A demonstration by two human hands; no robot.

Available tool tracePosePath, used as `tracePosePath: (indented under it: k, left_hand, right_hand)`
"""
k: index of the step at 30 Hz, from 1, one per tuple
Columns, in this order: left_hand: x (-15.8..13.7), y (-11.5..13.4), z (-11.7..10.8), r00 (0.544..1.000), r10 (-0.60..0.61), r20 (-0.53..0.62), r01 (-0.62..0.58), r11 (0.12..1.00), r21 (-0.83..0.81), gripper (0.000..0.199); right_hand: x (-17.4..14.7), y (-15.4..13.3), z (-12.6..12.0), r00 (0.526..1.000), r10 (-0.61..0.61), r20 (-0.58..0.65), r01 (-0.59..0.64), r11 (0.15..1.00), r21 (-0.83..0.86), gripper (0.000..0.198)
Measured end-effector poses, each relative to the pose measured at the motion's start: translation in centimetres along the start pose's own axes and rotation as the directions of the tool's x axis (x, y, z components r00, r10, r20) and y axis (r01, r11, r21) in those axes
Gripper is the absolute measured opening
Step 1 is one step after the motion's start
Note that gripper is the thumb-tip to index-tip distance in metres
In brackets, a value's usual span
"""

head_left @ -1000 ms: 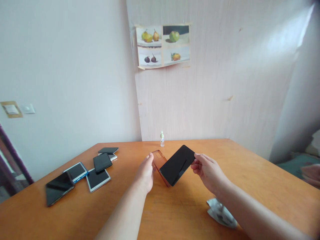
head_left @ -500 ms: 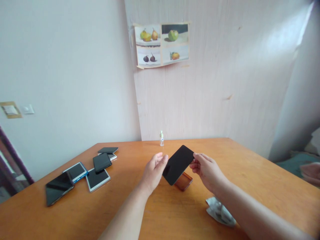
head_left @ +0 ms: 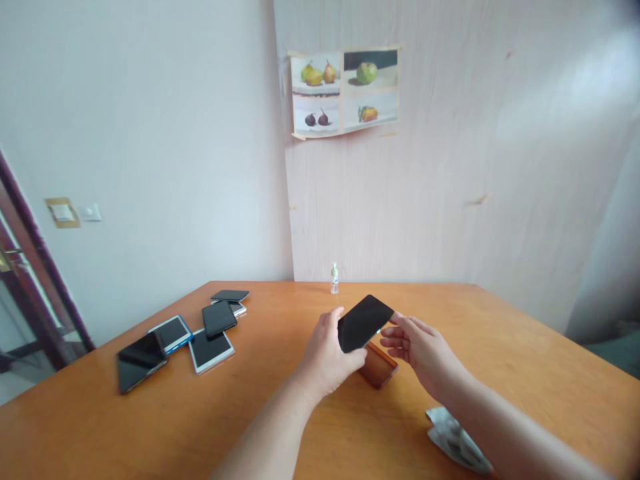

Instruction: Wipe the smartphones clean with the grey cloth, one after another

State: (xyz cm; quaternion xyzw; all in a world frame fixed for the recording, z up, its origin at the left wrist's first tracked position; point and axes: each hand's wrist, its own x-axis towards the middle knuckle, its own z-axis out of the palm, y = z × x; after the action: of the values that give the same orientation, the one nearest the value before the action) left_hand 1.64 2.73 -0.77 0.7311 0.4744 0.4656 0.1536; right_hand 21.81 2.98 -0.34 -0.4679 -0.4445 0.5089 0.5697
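Observation:
A black tablet (head_left: 367, 321) is held tilted above the table, its dark glossy face towards me. My left hand (head_left: 330, 353) wraps round its left end, thumb along the near edge and fingers at the far side. At the right corner my right hand (head_left: 417, 343) pinches the tablet between thumb and fingertips. Beneath it, partly hidden by the tablet and my left thumb, an open brown see-through case (head_left: 379, 367) lies on the table. A crumpled grey-white cloth (head_left: 455, 440) rests by my right forearm, which partly covers it.
Several tablets lie at the left of the wooden table (head_left: 280, 427), including a large black one (head_left: 141, 361), a blue-edged one (head_left: 173, 333) and a white-framed one (head_left: 211, 350). A small clear spray bottle (head_left: 335, 283) stands at the far edge. Fruit pictures (head_left: 345, 93) hang on the wall.
My left hand has closed round the tablet's left end, where before it was beside the edge with fingers apart. The view has turned slightly left.

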Motion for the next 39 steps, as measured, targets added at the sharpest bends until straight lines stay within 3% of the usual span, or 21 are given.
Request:
tracePosePath:
  k: [3,5,8,10,12,14,17,21,28,39]
  left_hand:
    - [0.6,0.0,-0.7,0.99,-0.103,-0.092,0.099,0.994,-0.045,0.077]
    - [1.0,0.1,-1.3,0.971,-0.181,-0.157,0.17,0.982,-0.081,0.077]
    - [1.5,0.2,-2.1,0.935,-0.282,-0.217,0.252,0.955,-0.153,0.078]
    - [1.7,0.2,-2.5,0.918,-0.323,-0.229,0.28,0.939,-0.201,0.078]
    - [1.6,0.2,-2.5,0.912,-0.344,-0.223,0.294,0.928,-0.228,0.077]
    - [1.5,0.1,-2.3,0.915,-0.349,-0.2,0.305,0.926,-0.222,0.077]
    - [1.1,-0.2,-1.6,0.933,-0.336,-0.133,0.318,0.938,-0.135,0.08]
    - [0.4,-0.5,-0.3,0.943,-0.332,-0.037,0.333,0.942,0.045,0.08]
    - [-0.3,-1.0,0.5,0.941,-0.337,0.035,0.316,0.911,0.265,0.071]
    - [-1.0,-0.3,0.1,0.956,-0.251,0.155,0.146,0.858,0.492,0.049]
  right_hand:
    - [0.8,0.7,-0.5,0.999,0.015,-0.043,-0.031,0.914,-0.403,0.035]
    - [1.0,1.1,-0.6,0.999,0.001,-0.047,-0.027,0.839,-0.544,0.034]
    - [-0.1,1.2,0.2,0.989,0.06,0.133,0.013,0.871,-0.491,0.049]
    - [-1.3,0.9,1.1,0.931,0.121,0.346,0.013,0.932,-0.361,0.061]
    - [-2.2,0.5,1.8,0.884,0.104,0.456,0.018,0.967,-0.255,0.065]
    - [-2.2,0.4,1.9,0.919,0.044,0.391,0.052,0.971,-0.232,0.06]
    - [-0.9,0.3,0.9,0.986,0.001,0.166,0.041,0.968,-0.249,0.047]
    - [0.9,0.1,-1.1,1.0,-0.006,-0.031,-0.003,0.966,-0.258,0.035]
    - [1.0,0.0,-1.5,0.994,-0.084,-0.064,0.06,0.95,-0.307,0.034]
    - [1.0,-0.1,-1.7,0.985,-0.167,-0.049,0.137,0.918,-0.373,0.035]
